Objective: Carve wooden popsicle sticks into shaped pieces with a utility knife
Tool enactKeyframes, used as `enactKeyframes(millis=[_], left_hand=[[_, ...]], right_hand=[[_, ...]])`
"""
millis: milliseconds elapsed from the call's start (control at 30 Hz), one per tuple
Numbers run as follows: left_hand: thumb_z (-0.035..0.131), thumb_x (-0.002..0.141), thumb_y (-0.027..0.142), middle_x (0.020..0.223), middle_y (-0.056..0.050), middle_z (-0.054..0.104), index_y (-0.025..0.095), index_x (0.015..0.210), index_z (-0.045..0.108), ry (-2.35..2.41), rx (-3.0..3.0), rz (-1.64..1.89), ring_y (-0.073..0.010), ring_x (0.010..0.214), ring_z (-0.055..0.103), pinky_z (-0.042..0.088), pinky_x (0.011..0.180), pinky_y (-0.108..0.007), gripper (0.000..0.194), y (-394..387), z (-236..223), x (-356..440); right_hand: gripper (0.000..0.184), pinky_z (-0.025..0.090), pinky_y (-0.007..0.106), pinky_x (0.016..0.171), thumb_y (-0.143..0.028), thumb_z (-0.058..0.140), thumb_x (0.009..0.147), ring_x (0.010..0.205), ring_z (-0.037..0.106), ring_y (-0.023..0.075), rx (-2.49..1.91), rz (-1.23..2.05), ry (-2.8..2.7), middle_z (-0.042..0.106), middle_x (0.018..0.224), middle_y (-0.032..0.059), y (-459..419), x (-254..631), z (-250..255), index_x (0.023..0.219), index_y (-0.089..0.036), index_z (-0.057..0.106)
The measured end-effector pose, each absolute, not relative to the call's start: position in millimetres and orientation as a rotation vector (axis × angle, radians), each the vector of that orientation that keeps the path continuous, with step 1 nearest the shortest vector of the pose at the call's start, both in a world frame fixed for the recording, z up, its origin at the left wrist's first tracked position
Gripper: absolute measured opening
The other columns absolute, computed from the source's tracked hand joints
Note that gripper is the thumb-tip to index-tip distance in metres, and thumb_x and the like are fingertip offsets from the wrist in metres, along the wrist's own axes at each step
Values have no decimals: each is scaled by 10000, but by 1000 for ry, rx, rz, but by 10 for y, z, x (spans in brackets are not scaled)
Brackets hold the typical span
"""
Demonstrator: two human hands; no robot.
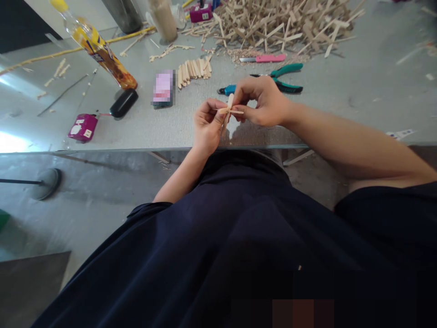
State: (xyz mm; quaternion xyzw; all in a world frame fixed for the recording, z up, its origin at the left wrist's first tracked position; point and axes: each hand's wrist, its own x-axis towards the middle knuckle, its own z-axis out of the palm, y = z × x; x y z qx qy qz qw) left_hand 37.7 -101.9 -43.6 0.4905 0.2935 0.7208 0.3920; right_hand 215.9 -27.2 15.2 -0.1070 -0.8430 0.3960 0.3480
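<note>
Right at the near edge of the grey table (358,100), both hands meet over a small cross-shaped wooden piece (231,98), held up just above the tabletop. The left hand (207,125) pinches it between thumb and fingers from the left, while the right hand (262,102) has thumb and forefinger closed on its right side, the other fingers curled in. Just beyond the right hand lie a blue tool (230,89), partly hidden, and green-handled pliers (288,69), with a pink-handled knife (269,58) farther off. Behind that, a big heap of wooden pieces (280,25) spreads along the far side. Short sticks (194,72) sit in a row beyond the left hand, and left of them lies a pixelated pinkish rectangle (163,89). Farther left are a black oval object (123,104), a purple container (83,127) and a yellow-capped bottle (105,57).
</note>
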Motion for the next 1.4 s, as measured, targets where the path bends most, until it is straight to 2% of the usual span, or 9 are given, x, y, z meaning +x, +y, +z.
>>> enactKeyframes(millis=[167, 300, 400, 533, 667, 900, 1100, 1300, 1400], left_hand=[[876, 963, 659, 903, 9, 736, 251, 994, 763, 941, 1189, 2000, -137, 862, 759, 612, 817, -271, 424, -907, -529, 355], [823, 1029, 618, 1001, -17, 769, 241, 1048, 741, 1059, 1106, 2035, -156, 967, 773, 596, 912, -296, 386, -864, -542, 339], [837, 1019, 614, 987, -10, 768, 238, 1041, 726, 1067, 1114, 2040, -146, 929, 761, 592, 909, -295, 392, -877, -542, 347], [854, 1022, 567, 934, 5, 761, 233, 1003, 723, 1035, 1148, 2067, -123, 850, 734, 574, 834, -264, 359, -899, -548, 368], [847, 1051, 422, 882, 14, 761, 227, 950, 725, 1075, 1153, 2032, -111, 792, 697, 543, 782, -244, 252, -899, -537, 377], [826, 1045, 229, 775, 37, 727, 212, 885, 712, 1197, 1191, 1969, -92, 673, 598, 486, 704, -228, 198, -886, -525, 368], [856, 1026, 545, 843, 12, 762, 218, 963, 736, 1131, 1265, 1977, -106, 726, 678, 529, 719, -250, 354, -867, -580, 324], [802, 966, 778, 1026, -48, 805, 230, 1068, 739, 1119, 1233, 2052, -167, 922, 779, 611, 853, -314, 560, -858, -598, 309], [820, 924, 818, 1008, -37, 790, 237, 1082, 721, 1082, 1185, 2062, -158, 876, 758, 580, 780, -303, 611, -858, -587, 334]], right_hand=[[545, 488, 364, 630, -799, 806, 966, 763, 659, 206, -564, 766, -2054, 740, 902, 27, -243, 2131, 134, 983, -285, 625], [623, 358, 378, 563, -854, 609, 1060, 611, 467, 180, -586, 765, -2162, 561, 648, -16, -311, 2078, 96, 819, -281, 565], [662, 349, 356, 533, -818, 612, 1074, 552, 459, 153, -452, 846, -2358, 578, 589, -9, -381, 2014, 62, 720, -259, 589], [534, 392, 310, 492, -578, 643, 1137, 473, 504, 126, -403, 1076, -2382, 619, 554, -27, -457, 1975, 69, 719, -248, 604], [496, 352, 311, 495, -409, 686, 1100, 475, 463, 119, -375, 1041, -2258, 579, 531, -39, -458, 1981, 76, 652, -253, 542], [522, 325, 307, 461, -476, 696, 1100, 440, 419, 110, -342, 1248, -2206, 538, 509, -55, -325, 1988, 5, 658, -254, 531], [553, 341, 318, 464, -584, 694, 1085, 453, 433, 127, -427, 1200, -2230, 529, 519, -42, -311, 1996, 25, 670, -268, 513], [438, 513, 375, 679, -692, 722, 1026, 667, 614, 188, -461, 336, -2314, 739, 874, 20, -327, 2119, -22, 1104, -271, 626], [364, 542, 414, 759, -631, 599, 1115, 816, 708, 238, -390, -2, -2398, 806, 1054, 74, -275, 2162, -81, 1115, -275, 680]])
